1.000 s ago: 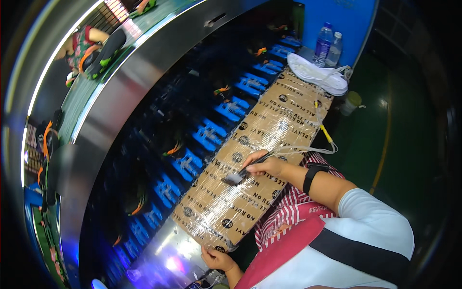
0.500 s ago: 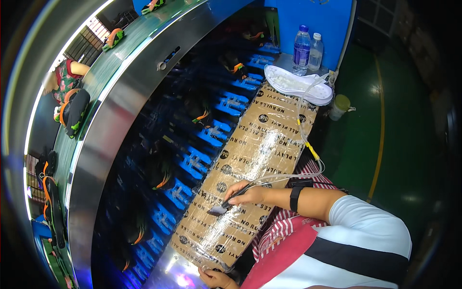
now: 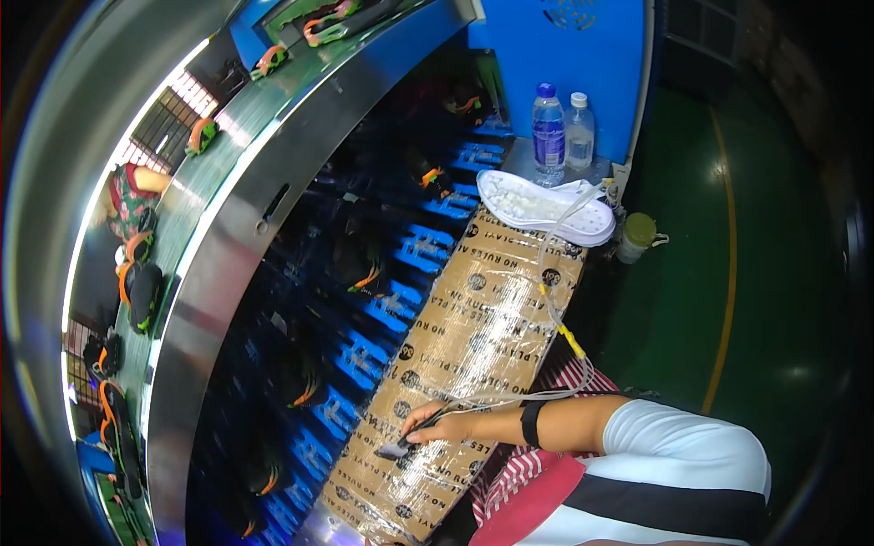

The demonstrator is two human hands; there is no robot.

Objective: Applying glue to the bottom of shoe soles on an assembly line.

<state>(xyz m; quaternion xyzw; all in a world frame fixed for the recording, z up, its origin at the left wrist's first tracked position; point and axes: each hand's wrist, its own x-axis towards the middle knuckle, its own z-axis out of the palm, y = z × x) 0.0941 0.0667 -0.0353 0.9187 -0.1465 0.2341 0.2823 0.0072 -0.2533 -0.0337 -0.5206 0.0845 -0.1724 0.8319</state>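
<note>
My right hand (image 3: pixel 441 426) is closed around the dark handle of a flat brush (image 3: pixel 392 450), whose pale bristles point down and left. The brush is low over a long cardboard surface (image 3: pixel 455 323) covered in shiny clear wrap; I cannot tell if the bristles touch it. Thin clear tubing (image 3: pixel 496 397) with yellow joints runs from the brush area up to the far end of the board. There, a white shoe-sole-shaped tray (image 3: pixel 519 198) holds whitish lumps. My left hand is not visible.
Left of the board is a row of blue holders (image 3: pixel 423 247) with dark and orange shoe parts. Beyond curves a metal-edged conveyor (image 3: pixel 205 173) carrying shoe uppers (image 3: pixel 143 293). A person (image 3: pixel 137 191) sits across it. Two bottles (image 3: pixel 548 136) and a lidded jar (image 3: pixel 637 238) stand at the far end.
The view has shifted, so the board and tray appear lower. My right hand, still holding the brush, appears lower and slightly left. My left hand, earlier at the board's near end, has left the view.
</note>
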